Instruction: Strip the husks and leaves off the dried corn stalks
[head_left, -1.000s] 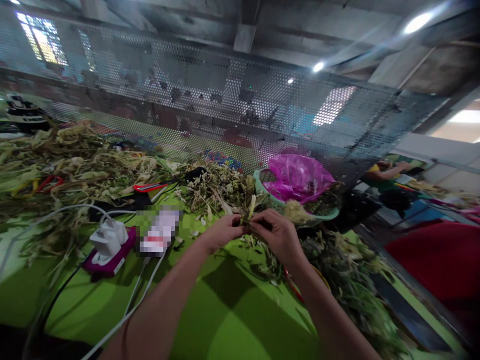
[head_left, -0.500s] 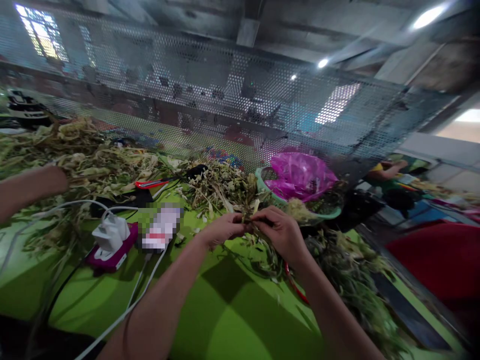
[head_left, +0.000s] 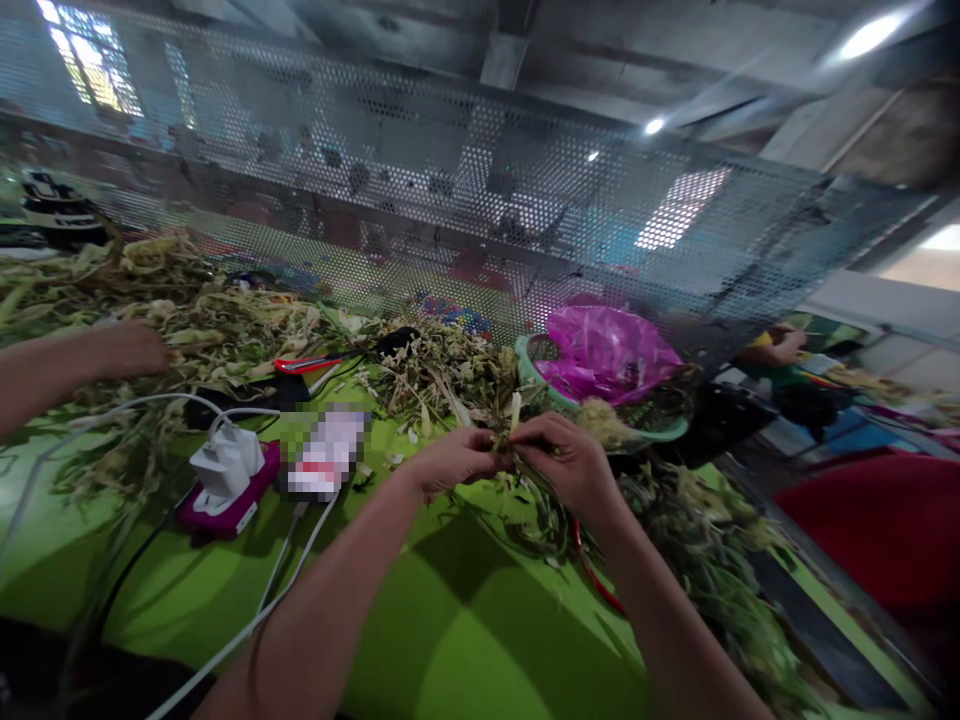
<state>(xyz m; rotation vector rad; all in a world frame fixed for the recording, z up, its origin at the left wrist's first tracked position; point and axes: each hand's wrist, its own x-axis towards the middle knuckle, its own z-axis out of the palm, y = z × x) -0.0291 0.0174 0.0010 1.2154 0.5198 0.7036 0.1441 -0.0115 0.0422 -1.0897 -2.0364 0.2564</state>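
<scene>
Both my hands meet over the green table (head_left: 420,640), pinching a dried plant sprig (head_left: 504,438) between them. My left hand (head_left: 459,462) has thumb and fingers closed on its left side. Opposite it, my right hand (head_left: 564,455) pinches the same sprig, and a pale stem or leaf piece (head_left: 516,410) sticks up by its fingertips. Just behind lies a heap of dried, leafy plant stalks (head_left: 442,370). A greener tangle of stalks (head_left: 705,560) spreads beside my right forearm. The exact part held is partly hidden by my fingers.
A green basket (head_left: 660,432) holds a pink plastic bag (head_left: 611,350). To the left are a phone (head_left: 326,455), a power strip (head_left: 225,500) with white plugs, cables and a red-handled tool (head_left: 307,364). Another person's hand (head_left: 139,348) reaches into the left plant pile (head_left: 202,300).
My hands stay together on the sprig, and the pale piece now stands more upright. At left, the other person's hand has moved right, further into the plant pile. The view has shifted slightly.
</scene>
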